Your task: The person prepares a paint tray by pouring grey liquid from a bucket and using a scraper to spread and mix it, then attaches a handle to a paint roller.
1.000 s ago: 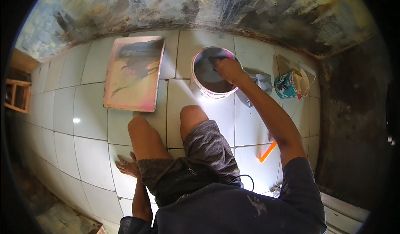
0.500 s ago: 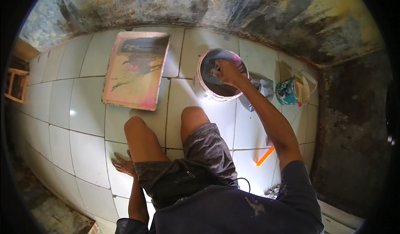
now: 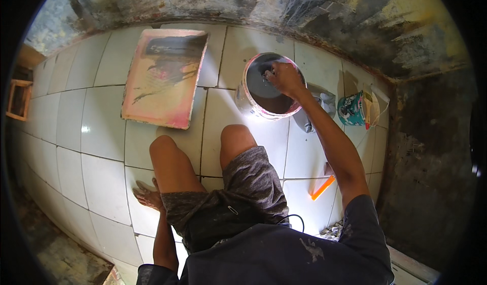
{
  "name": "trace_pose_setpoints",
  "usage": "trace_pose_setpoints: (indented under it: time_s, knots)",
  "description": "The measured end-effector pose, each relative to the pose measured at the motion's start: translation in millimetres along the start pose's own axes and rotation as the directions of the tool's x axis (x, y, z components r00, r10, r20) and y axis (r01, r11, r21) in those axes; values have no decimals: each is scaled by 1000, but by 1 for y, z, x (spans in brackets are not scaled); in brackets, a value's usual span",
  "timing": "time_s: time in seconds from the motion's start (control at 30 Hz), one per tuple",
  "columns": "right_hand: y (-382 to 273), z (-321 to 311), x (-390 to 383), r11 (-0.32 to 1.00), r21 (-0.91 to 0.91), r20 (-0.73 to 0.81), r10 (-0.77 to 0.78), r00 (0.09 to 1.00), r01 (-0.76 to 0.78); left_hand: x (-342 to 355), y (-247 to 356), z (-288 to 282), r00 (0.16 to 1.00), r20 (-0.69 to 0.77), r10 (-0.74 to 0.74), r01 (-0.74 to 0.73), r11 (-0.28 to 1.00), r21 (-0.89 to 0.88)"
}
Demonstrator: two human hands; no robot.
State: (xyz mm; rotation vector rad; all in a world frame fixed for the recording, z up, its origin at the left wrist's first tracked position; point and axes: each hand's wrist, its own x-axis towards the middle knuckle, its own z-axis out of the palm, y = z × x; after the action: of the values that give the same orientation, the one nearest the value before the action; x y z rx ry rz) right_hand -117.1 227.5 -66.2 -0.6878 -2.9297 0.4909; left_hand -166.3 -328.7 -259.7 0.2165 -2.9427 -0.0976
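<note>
My right hand (image 3: 287,80) is inside the mouth of a white, pink-stained bucket (image 3: 246,105) that holds grey paint (image 3: 268,91). Its fingers are curled together and smeared with grey; whatever they grip, if anything, I cannot make out. Beside my left thigh, my left hand (image 3: 147,197) rests low near the floor tiles with its fingers spread and nothing in it. A shallow pink and cream paint tray (image 3: 165,92) lies left of the bucket, streaked with dark grey toward its far end.
Right of the bucket are a crumpled grey bag (image 3: 324,102) and a small teal pail (image 3: 351,110) with a brush-like thing in it. An orange-handled tool (image 3: 323,188) lies by my right forearm. A stained wall (image 3: 213,3) borders the tiled floor (image 3: 104,138).
My right hand has shifted slightly within the bucket, toward its far right side. The view has tilted a little; my left hand stays beside the thigh.
</note>
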Motion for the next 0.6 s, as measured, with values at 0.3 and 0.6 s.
trace_pose_setpoints:
  time_s: [0.3, 0.6]
  knots:
    - [-14, 0, -22, 976, 90, 171, -209, 963, 196, -1, 2, -2, 999, 25, -32, 33, 999, -42]
    - [14, -26, -30, 942, -188, 492, -154, 857, 278, -2, 5, -8, 1000, 8, -29, 30, 998, -55]
